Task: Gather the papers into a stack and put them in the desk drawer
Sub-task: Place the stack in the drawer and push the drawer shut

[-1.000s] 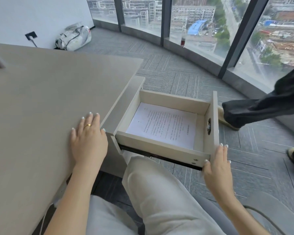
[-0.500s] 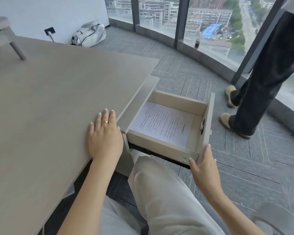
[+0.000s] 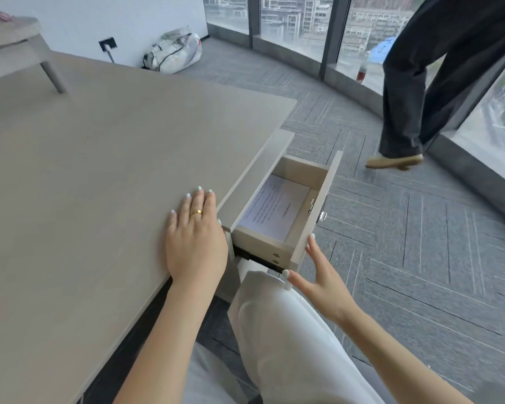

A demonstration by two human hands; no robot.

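The stack of printed white papers (image 3: 276,209) lies flat inside the desk drawer (image 3: 318,211), which stands partly pulled out from the desk's right side. My right hand (image 3: 318,275) is spread flat against the outside of the drawer's front panel near its lower corner, holding nothing. My left hand (image 3: 196,240), with a gold ring, rests palm down on the beige desk top (image 3: 99,185) by the edge just left of the drawer. My white-trousered knee sits under the drawer.
Another person's dark-trousered legs (image 3: 420,91) step across the grey carpet to the right of the drawer, one tan shoe (image 3: 394,161) on the floor. A white bag (image 3: 172,52) lies by the far wall. A stool leg (image 3: 51,72) stands on the desk's far left. Curved windows run behind.
The drawer has slid well in toward the desk, with my right hand moving along on its front panel. The other person has walked left to right. My left hand stays put.
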